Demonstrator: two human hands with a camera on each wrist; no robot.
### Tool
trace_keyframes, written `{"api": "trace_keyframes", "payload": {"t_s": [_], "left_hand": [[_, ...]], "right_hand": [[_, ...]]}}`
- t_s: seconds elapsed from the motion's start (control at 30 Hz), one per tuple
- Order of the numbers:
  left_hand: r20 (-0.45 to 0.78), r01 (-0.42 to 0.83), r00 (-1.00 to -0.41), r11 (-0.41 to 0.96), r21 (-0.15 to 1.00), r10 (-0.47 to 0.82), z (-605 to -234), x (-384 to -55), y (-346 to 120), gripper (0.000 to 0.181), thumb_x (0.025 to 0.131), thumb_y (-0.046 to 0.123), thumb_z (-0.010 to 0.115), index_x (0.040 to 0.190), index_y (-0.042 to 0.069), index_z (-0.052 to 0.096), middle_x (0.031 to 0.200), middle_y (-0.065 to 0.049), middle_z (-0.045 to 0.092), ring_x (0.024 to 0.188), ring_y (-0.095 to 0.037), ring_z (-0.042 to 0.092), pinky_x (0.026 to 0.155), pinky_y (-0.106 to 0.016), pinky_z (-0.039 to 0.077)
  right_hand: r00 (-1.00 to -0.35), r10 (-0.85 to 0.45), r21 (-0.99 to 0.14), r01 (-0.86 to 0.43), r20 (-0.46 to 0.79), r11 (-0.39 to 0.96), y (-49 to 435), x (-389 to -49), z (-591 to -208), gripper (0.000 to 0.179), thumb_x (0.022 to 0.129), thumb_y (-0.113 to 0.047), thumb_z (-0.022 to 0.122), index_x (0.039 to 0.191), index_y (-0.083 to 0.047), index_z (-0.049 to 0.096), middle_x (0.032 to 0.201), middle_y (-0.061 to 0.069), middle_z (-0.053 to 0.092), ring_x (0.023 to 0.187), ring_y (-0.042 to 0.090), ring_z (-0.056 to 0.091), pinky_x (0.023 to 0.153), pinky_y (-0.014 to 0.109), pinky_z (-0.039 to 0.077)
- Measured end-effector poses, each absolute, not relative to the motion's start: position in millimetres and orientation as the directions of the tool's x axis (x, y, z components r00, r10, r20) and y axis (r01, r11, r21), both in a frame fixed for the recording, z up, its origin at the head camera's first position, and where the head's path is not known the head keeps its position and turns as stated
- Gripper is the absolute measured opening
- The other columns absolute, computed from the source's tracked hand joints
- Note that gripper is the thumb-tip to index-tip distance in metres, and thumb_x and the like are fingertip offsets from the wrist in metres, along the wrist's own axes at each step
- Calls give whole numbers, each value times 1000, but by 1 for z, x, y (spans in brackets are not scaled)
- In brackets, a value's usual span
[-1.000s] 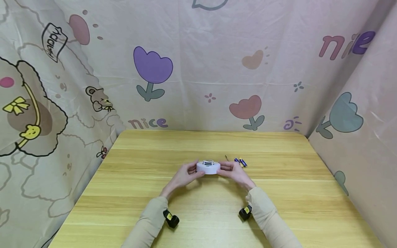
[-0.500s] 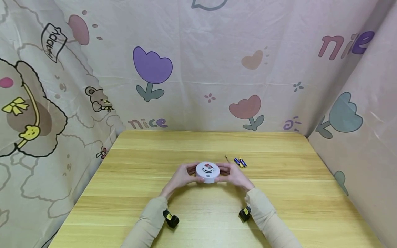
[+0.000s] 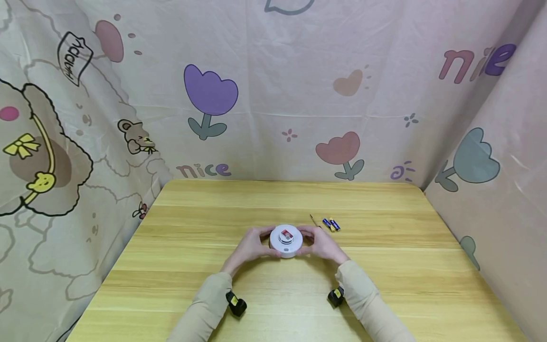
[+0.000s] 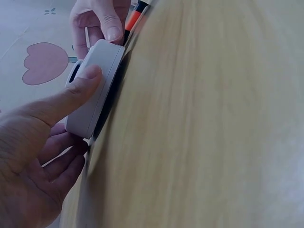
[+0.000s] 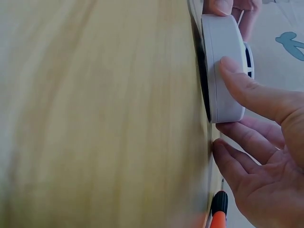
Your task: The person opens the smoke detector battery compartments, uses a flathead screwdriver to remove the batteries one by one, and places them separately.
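Observation:
A round white smoke detector (image 3: 285, 251) with a vented raised centre and a red label is held level, close over the wooden table. My left hand (image 3: 251, 244) grips its left side, thumb at the near edge and fingers behind. On the opposite side my right hand (image 3: 323, 244) holds it the same way. Both wrist views show the thumbs pressed on the white side wall, and a dark shadowed gap shows under the detector (image 4: 90, 107) in the left wrist view. Its underside is hidden.
Beyond my right hand lie a screwdriver (image 5: 219, 204) with a black and orange handle and several blue and yellow batteries (image 3: 331, 224). A printed curtain (image 3: 273, 95) hangs behind the table (image 3: 222, 199) and along both sides.
The smoke detector has tipped from nearly edge-on to showing its top face, and has come slightly nearer and lower. Both hands have kept hold of it throughout.

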State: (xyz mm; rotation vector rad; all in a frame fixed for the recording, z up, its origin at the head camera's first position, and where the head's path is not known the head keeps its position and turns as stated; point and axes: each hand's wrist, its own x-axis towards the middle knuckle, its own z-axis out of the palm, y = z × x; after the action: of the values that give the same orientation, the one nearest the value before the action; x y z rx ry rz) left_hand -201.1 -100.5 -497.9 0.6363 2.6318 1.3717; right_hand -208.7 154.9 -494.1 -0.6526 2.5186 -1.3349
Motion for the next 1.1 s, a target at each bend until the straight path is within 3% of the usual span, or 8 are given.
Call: {"api": "trace_keyframes", "payload": {"t_s": [0.63, 1.1], "left_hand": [[99, 323, -910, 539, 778, 404, -497, -200, -97, 90, 62, 28, 96, 140, 3, 58, 141, -15, 62, 135, -30, 57, 117, -46, 43], [88, 322, -913, 569, 757, 399, -495, -200, -96, 91, 63, 31, 96, 140, 3, 57, 141, -17, 62, 136, -34, 54, 119, -53, 39]], "right_hand": [[-896, -443, -812, -269, 14, 518, 151, -206, -491, 79, 65, -4, 90, 137, 2, 56, 139, 20, 62, 132, 36, 58, 118, 52, 40], [-872, -488, -811, -300, 20, 503, 154, -205, -491, 79, 71, -5, 88, 140, 4, 52, 142, 23, 58, 135, 39, 54, 117, 52, 40]]}}
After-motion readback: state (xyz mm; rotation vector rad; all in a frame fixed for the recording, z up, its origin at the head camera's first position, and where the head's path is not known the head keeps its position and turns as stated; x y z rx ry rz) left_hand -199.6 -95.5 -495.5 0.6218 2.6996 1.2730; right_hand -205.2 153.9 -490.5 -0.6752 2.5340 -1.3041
